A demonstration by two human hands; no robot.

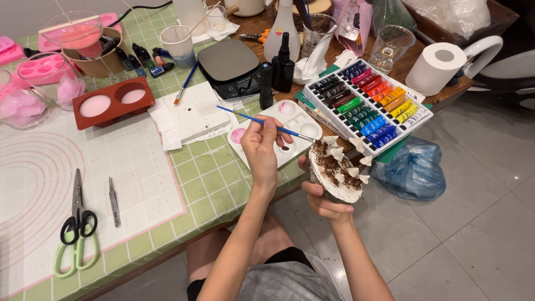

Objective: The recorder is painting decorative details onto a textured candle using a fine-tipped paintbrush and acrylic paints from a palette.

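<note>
Left hand pinches a blue paintbrush, tip at three o'clock touching the white shell-like piece gripped by right hand; painting underway, steady strokes needed.

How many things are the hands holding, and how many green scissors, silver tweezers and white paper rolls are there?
Thin blue-handled paintbrush, in left hand: 1
Round white piece with brown top, in right hand: 1
Green-handled scissors: 1
Silver metal tweezers: 1
White paper roll: 1
Total: 5
</note>
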